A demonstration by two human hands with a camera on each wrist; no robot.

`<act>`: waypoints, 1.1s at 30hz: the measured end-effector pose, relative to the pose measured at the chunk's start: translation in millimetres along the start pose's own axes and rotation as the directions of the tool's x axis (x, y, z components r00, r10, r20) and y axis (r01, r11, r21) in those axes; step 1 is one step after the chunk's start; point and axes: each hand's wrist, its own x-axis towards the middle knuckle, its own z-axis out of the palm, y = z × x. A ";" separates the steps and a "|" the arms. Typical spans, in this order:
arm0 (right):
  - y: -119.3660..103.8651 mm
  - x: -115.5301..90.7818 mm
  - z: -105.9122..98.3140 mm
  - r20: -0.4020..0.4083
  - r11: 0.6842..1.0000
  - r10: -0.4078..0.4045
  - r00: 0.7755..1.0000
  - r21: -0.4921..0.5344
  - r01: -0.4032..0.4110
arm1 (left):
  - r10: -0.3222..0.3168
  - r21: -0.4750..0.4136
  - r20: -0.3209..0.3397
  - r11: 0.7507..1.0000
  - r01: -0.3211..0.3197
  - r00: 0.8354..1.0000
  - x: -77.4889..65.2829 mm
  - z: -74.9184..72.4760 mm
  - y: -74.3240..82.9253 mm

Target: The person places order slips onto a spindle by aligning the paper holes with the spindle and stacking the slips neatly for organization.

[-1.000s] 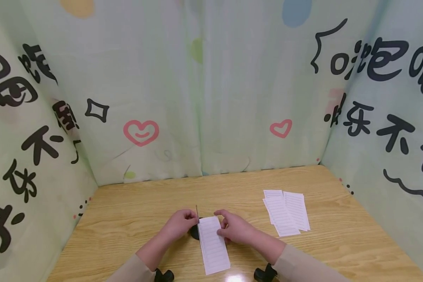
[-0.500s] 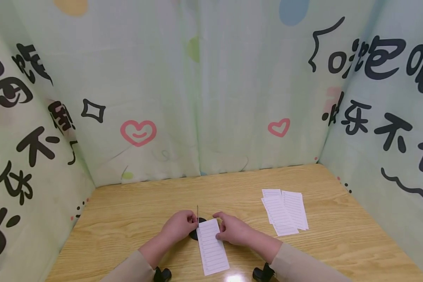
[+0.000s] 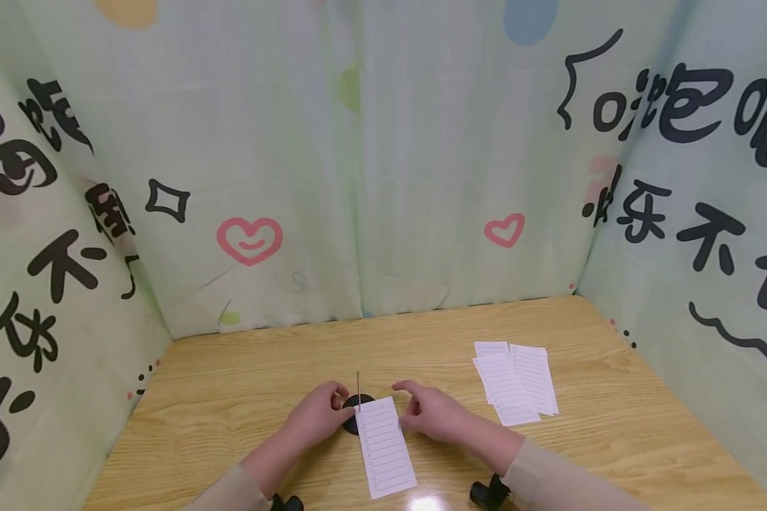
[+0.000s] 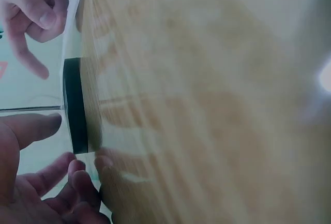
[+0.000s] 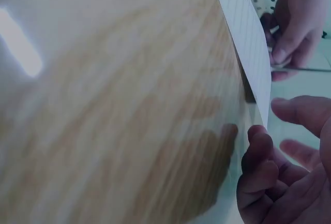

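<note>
A spike file with a round black base [image 3: 350, 427] and a thin upright metal rod [image 3: 358, 385] stands on the table. At its rod lies the top left corner of a lined white paper slip [image 3: 386, 454], and the rod rises from that corner. My left hand [image 3: 316, 415] is beside the base, its thumb touching the slip near the rod; the left wrist view shows its fingers apart from the thumb. My right hand [image 3: 437, 414] is at the slip's right edge, index finger extended and thumb apart from the fingers in the right wrist view. Whether its thumb touches the paper, I cannot tell.
Several lined white slips [image 3: 514, 387] lie overlapping on the wooden table [image 3: 262, 369] at the right. Printed curtains [image 3: 422, 177] enclose the table at the back and both sides. A black wrist camera mount [image 3: 488, 491] sits under the right forearm.
My right hand has let go of the slip and shifted slightly right. The left fingers have spread from around the rod, leaving the thumb at the paper. More of the black base shows.
</note>
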 end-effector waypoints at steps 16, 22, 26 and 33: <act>40.6 -12.7 -57.3 -0.047 0.999 0.048 0.998 0.005 -0.048 | 0.078 0.056 0.072 0.995 -0.082 0.994 -11.7 -6.1 -1.8; 66.2 -23.0 -85.3 -0.116 0.997 0.077 0.990 0.007 -0.077 | 0.061 0.049 0.083 0.997 -0.065 0.995 -12.6 -6.5 -1.7; 86.4 -31.2 -103.1 -0.164 0.993 0.107 0.981 -0.029 -0.113 | 0.077 0.046 0.088 0.996 -0.081 0.993 -12.8 -7.0 -2.3; 107.2 -42.4 -125.3 -0.205 0.978 0.174 0.963 -0.082 -0.194 | 0.082 0.040 0.081 0.996 -0.085 0.993 -14.9 -8.0 -2.3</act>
